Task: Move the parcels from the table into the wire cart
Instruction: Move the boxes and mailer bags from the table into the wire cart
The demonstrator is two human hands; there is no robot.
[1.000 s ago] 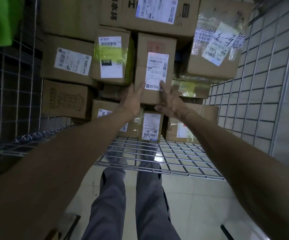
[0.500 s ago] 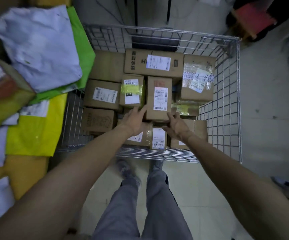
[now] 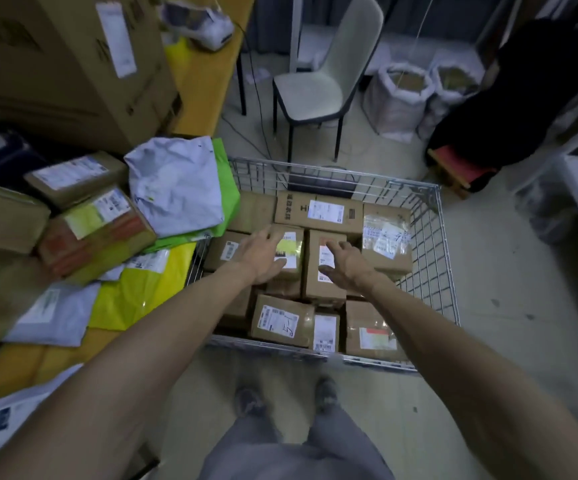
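Nearest, grey trousers (image 3: 294, 452) and dark shoes (image 3: 250, 400) on the pale floor, just short of the cart's (image 3: 267, 346) near rim. Both forearms (image 3: 163, 341) stretched out over that rim. In the cart's front row, three brown boxes (image 3: 370, 332) side by side, the marked box (image 3: 280, 320) at the left with a handwritten stroke on its label. Over the middle row, left hand (image 3: 260, 258) with fingers straight and spread, gripping nothing, above a yellow-label box (image 3: 291, 247); right hand (image 3: 346, 263) likewise spread and empty, above a tall box (image 3: 322, 289) with a white label, just beside the first. Contact between palms and cardboard: impossible to tell. Further in, a long box (image 3: 318, 211) against the far wire wall and a tape-wrapped box (image 3: 386, 237) toward the right corner. To the left, just beside the cart, the table (image 3: 204, 84) piled with parcels (image 3: 55, 317) not yet moved: a yellow bag (image 3: 142, 292) near, a striped box (image 3: 97, 233) behind it, a grey-white bag (image 3: 176, 185) lying on a green bag (image 3: 227, 188) at the cart's left rim, a big carton (image 3: 66, 57) at the back. Beyond the cart, a pale chair (image 3: 318, 88) and two white sacks (image 3: 402, 95) on the floor.
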